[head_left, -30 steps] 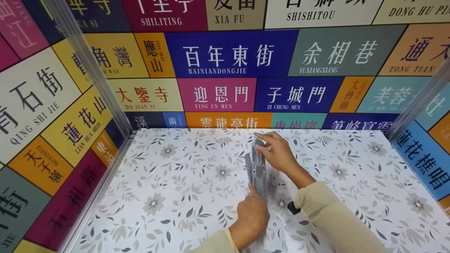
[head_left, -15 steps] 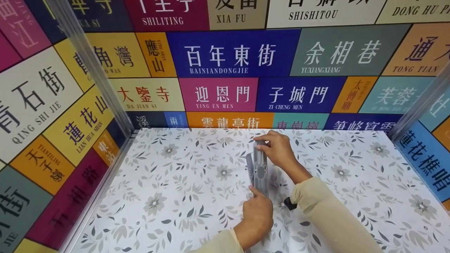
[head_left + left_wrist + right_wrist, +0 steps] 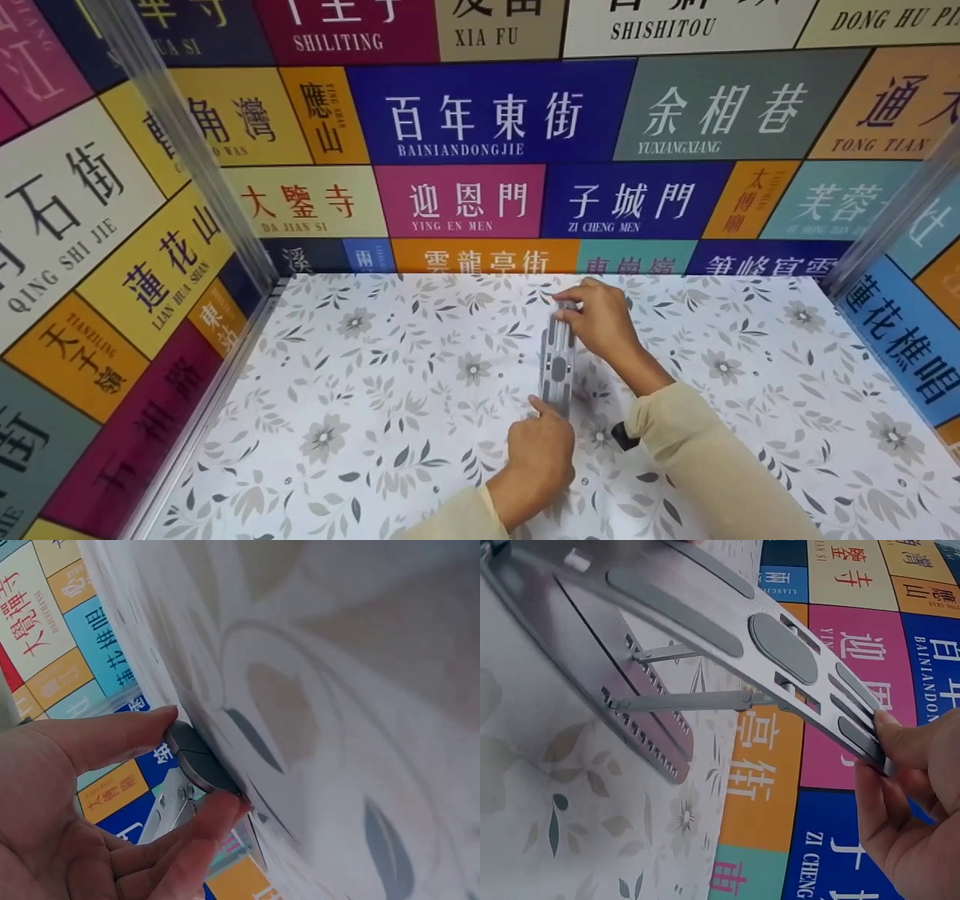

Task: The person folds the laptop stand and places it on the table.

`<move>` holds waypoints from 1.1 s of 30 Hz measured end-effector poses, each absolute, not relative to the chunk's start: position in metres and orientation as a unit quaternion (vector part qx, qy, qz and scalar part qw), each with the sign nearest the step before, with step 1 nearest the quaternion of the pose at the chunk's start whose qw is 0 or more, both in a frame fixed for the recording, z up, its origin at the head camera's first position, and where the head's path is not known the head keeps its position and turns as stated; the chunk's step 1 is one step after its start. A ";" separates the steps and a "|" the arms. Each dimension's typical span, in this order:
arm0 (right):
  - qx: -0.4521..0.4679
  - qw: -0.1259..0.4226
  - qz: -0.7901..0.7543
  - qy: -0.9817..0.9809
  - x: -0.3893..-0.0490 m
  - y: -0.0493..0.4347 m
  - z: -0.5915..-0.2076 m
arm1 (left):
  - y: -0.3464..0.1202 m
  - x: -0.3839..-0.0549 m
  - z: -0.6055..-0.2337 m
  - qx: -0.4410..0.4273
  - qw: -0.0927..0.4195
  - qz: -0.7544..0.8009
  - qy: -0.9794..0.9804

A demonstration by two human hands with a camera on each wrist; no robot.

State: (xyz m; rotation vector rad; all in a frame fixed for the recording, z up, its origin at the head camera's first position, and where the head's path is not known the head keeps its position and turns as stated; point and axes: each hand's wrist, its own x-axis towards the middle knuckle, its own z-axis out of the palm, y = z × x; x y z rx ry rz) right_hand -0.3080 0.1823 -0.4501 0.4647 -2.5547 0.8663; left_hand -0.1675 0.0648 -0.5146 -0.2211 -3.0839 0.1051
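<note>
I'm pinching the metal stand (image 3: 559, 367) with left hand (image 3: 538, 454) and right hand (image 3: 604, 319) toward the bench's (image 3: 405, 375) far edge, likely adjusting its tilt, next needing steadiness.

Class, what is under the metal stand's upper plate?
Two struts and a notched base. The floral tabletop shows beside it; the part directly beneath the base is covered.

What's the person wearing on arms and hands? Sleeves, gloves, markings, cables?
Plain beige fabric long sleeve on the left arm, a matching one on the right; no markings visible. Left hand and right hand are bare, no gloves. A small black angular object sits at the right cuff; can't tell what it is. No cables visible.
</note>
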 end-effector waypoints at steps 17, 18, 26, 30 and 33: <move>0.084 0.214 0.309 -0.923 -0.283 0.207 -0.447 | -0.005 -0.197 -0.508 -0.171 -0.035 -0.037 -0.984; 0.083 0.215 0.309 -0.923 -0.282 0.208 -0.447 | -0.005 -0.197 -0.508 -0.175 -0.033 -0.036 -0.983; 0.091 0.119 0.406 -0.901 -0.284 0.224 -0.459 | -0.004 -0.197 -0.511 -0.160 -0.015 -0.046 -0.986; 0.059 0.034 0.487 -0.871 -0.292 0.240 -0.480 | -0.005 -0.193 -0.511 -0.142 -0.008 -0.062 -0.988; 0.082 0.035 0.443 -0.892 -0.301 0.253 -0.504 | -0.002 -0.188 -0.512 -0.118 -0.003 -0.071 -0.991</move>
